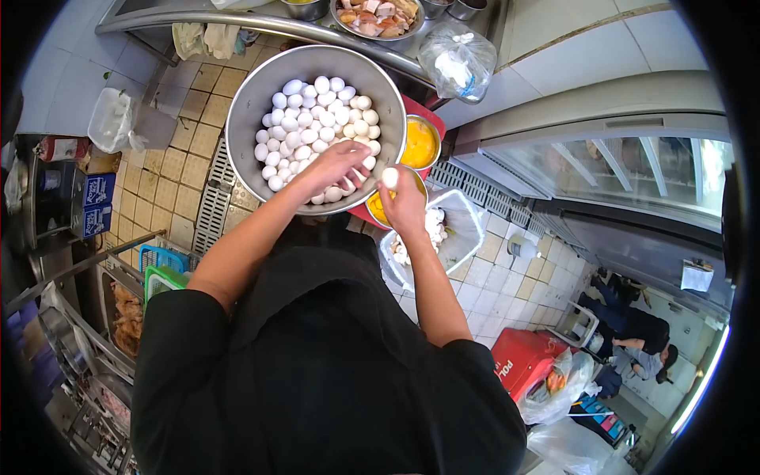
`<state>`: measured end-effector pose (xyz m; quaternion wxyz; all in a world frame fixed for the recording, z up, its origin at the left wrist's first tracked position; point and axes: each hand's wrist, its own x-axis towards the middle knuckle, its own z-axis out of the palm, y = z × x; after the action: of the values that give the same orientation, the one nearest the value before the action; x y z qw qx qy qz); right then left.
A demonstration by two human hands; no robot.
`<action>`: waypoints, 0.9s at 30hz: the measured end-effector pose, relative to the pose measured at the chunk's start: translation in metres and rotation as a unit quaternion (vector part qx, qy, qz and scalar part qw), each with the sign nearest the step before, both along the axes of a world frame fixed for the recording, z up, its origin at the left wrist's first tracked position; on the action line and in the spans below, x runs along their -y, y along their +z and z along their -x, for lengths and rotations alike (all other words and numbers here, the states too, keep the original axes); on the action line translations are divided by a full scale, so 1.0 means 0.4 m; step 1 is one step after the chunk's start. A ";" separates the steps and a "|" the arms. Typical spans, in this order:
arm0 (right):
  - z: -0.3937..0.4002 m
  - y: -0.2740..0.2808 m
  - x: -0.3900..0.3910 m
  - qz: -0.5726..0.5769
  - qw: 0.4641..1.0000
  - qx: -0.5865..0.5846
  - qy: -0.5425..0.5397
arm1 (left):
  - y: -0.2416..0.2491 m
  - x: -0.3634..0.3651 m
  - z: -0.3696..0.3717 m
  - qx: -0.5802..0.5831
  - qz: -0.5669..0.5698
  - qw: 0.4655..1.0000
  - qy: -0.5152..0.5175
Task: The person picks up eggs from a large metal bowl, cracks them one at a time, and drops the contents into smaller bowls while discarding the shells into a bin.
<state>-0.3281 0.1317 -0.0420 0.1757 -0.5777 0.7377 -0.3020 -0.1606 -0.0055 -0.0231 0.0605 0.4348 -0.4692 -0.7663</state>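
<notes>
A large metal pot (pixel 239 127) holds many white eggs (pixel 305 131). Over the eggs at the pot's near right side is my left hand (pixel 339 165), its fingers apart and slightly curved; one egg lies close by its fingertips. My right hand (pixel 407 207) is closed around a single white egg (pixel 389 177) just outside the pot's rim. Beside the pot stands a metal bowl of yellow yolks (pixel 419 144). A second bowl with yolk (pixel 377 209) is partly hidden by my right hand and the pot. Below my right hand, a white bin (pixel 467 245) contains eggshells (pixel 435 229).
A metal counter (pixel 317 30) at the top carries a bowl of chopped meat (pixel 378 16) and a plastic bag (pixel 457 63). A glass-door fridge (pixel 617 170) lines the right. Racks and crates (pixel 165 277) stand at left. Other people (pixel 633 324) are at lower right, beyond a red cooler (pixel 526 360).
</notes>
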 end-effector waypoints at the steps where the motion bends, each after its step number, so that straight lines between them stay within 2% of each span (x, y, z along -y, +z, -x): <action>1: -0.003 -0.016 0.005 -0.002 0.999 -0.030 0.011 | -0.016 0.005 -0.024 0.019 0.005 1.000 0.000; 4: -0.004 0.001 -0.013 0.012 0.990 0.136 -0.034 | -0.091 0.025 -0.108 0.105 0.088 0.990 -0.026; 5: 0.003 -0.037 -0.025 0.065 0.977 0.202 -0.035 | -0.117 0.043 -0.143 0.135 0.109 0.985 -0.024; 6: -0.011 -0.008 -0.038 0.060 0.953 0.288 -0.079 | -0.123 0.060 -0.181 0.163 0.146 0.975 -0.039; 8: 0.011 -0.053 -0.074 0.037 0.962 0.249 -0.102 | -0.208 0.105 -0.263 0.245 0.254 0.934 -0.065; 11: 0.021 -0.095 -0.103 0.018 0.986 0.114 -0.123 | -0.205 0.155 -0.332 0.344 0.277 0.875 -0.200; 14: 0.030 -0.121 -0.117 -0.080 0.979 0.118 -0.149 | -0.244 0.174 -0.344 0.374 0.269 0.808 -0.367; 17: 0.037 -0.118 -0.114 -0.143 0.971 0.108 -0.156 | -0.287 0.139 -0.312 0.379 0.308 0.779 -0.393; 20: 0.030 -0.105 -0.113 -0.088 0.983 0.065 -0.150 | -0.374 0.123 -0.274 0.392 0.304 0.724 -0.480; 21: 0.028 -0.088 -0.112 -0.084 0.981 0.073 -0.162 | -0.389 0.129 -0.264 0.373 0.300 0.716 -0.508; 24: 0.024 -0.048 -0.116 -0.058 0.972 0.105 -0.202 | -0.421 0.148 -0.254 0.378 0.230 0.767 -0.465; 27: 0.063 -0.060 -0.168 -0.041 0.947 0.165 -0.271 | -0.485 0.141 -0.252 0.399 0.255 0.738 -0.481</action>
<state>-0.3531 0.1988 -0.0658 0.2297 -0.2906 0.8388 -0.3991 -0.0598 -0.0620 -0.2172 -0.4002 0.3853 -0.7751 -0.3009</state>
